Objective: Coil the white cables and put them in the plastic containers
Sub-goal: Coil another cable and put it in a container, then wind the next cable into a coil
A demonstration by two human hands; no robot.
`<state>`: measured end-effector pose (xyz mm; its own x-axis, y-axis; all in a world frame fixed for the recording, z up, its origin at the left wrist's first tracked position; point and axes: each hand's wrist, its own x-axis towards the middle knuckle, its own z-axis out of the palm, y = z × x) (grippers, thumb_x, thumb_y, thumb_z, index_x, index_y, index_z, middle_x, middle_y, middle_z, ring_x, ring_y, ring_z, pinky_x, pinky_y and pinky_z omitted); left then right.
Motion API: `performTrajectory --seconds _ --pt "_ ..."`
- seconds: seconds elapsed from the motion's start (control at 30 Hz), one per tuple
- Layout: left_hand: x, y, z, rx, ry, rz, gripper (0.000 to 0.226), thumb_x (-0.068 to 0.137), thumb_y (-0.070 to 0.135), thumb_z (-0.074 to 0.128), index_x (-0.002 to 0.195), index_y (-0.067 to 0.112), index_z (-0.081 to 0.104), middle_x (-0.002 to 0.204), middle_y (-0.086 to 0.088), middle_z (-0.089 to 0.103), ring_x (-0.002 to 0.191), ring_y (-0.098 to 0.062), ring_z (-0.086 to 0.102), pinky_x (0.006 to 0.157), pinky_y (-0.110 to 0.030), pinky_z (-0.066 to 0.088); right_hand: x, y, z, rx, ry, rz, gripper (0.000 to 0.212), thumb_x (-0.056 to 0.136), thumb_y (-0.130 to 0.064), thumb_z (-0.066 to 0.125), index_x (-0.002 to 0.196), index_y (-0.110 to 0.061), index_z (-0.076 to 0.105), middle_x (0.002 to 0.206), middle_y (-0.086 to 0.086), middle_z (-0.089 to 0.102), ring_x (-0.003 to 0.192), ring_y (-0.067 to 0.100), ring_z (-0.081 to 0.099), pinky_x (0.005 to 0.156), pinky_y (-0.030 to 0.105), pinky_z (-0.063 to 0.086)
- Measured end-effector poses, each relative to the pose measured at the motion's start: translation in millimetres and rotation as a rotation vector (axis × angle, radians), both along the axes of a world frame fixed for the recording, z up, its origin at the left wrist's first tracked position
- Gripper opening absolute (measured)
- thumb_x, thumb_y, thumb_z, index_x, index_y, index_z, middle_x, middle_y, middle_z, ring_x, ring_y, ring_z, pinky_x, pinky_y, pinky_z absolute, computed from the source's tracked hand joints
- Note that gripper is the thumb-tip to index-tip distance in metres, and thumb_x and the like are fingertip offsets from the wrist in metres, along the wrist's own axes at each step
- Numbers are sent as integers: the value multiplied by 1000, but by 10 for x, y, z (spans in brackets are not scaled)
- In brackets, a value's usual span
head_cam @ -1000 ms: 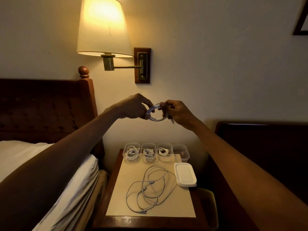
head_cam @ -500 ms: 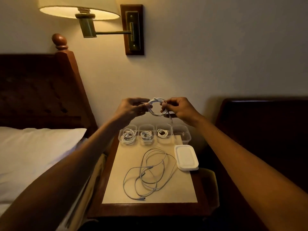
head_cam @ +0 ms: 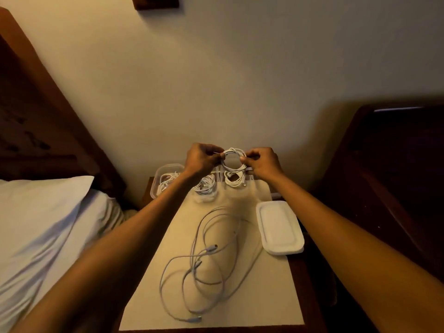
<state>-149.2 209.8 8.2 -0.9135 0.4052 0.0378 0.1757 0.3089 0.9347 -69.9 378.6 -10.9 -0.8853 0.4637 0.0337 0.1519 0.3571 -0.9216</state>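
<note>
Room: a dim bedside corner is seen, with a pale wall behind, a white pillow (head_cam: 43, 212) at left and a wooden bench (head_cam: 305, 284) in the middle.
Change: the coiled white cable (head_cam: 234, 150) has been lowered from higher against the wall to just above the plastic containers (head_cam: 160, 175); coiling is judged done, with placing next.
Left grip: the left hand (head_cam: 201, 159) is closed in a pinch on the coil's left side.
Right grip: the right hand (head_cam: 260, 163) is pinched on its right side.
Left over: loose white cables (head_cam: 211, 248) are spread on the bench, near a white lid (head_cam: 278, 228).
</note>
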Motion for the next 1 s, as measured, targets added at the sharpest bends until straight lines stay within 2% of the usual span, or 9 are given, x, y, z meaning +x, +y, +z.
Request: performTrajectory --seconds 0.1,0.17,0.27,0.4,0.5,0.6,0.7,0.8,1.0 --pt "-209 138 -253 -81 32 21 19 87 6 71 105 3 74 87 -11 74 83 -28 73 76 -36 62 -234 79 -251 53 -27 -38 14 82 -14 76 93 -6 72 88 12 72 80 26 70 74 47 60" --pt "-296 210 -412 -151 95 8 17 86 4 71 102 2 75 88 -9 74 78 -23 71 71 -25 60 -327 117 -416 111 -68 -40 14 79 -14 78 88 -7 70 85 13 72 80 29 70 76 50 58" --pt "-340 304 -580 -278 239 -60 15 86 3 70 100 0 76 88 -11 74 70 -11 64 58 -6 45 -372 160 -621 243 -148 -30 16 78 -21 80 82 -10 70 81 12 72 78 29 67 76 46 56" --pt "-391 379 -737 -424 347 -111 18 84 -1 66 97 5 77 94 -6 75 82 -15 67 74 -21 52 -377 243 -807 353 -206 17 21 82 -33 76 77 -13 73 73 6 70 72 24 66 72 48 57" --pt "-396 408 -798 -490 391 -146 15 85 4 67 94 8 78 89 -7 76 77 -17 67 69 -25 49 -346 251 -865 422 -204 32 22 85 -31 74 76 -11 73 72 5 68 69 21 64 69 45 58" --pt "-390 433 -875 -570 418 -178 13 87 9 69 97 8 78 93 -8 75 78 -19 67 68 -25 50 -329 215 -865 536 -202 47 17 88 -24 71 96 -10 74 99 9 63 91 24 60 81 39 53" --pt "-357 473 -945 -628 448 -208 20 88 4 66 106 6 75 104 -12 74 87 -25 68 80 -33 57 -328 177 -856 606 -211 49 30 89 -16 69 119 -11 68 121 12 50 114 30 51 98 38 48" --pt "-343 495 -1006 -646 510 -207 22 89 8 67 109 7 75 107 -14 73 89 -28 68 83 -41 58 -326 150 -880 648 -218 66 26 88 -13 70 114 -12 70 120 12 52 114 29 51 97 36 48" --pt "-338 489 -1109 -695 598 -185 23 88 13 64 106 19 77 100 -8 76 79 -25 68 74 -39 59 -353 98 -905 685 -232 8 20 88 -13 69 107 -8 71 116 13 58 110 30 54 93 41 50"
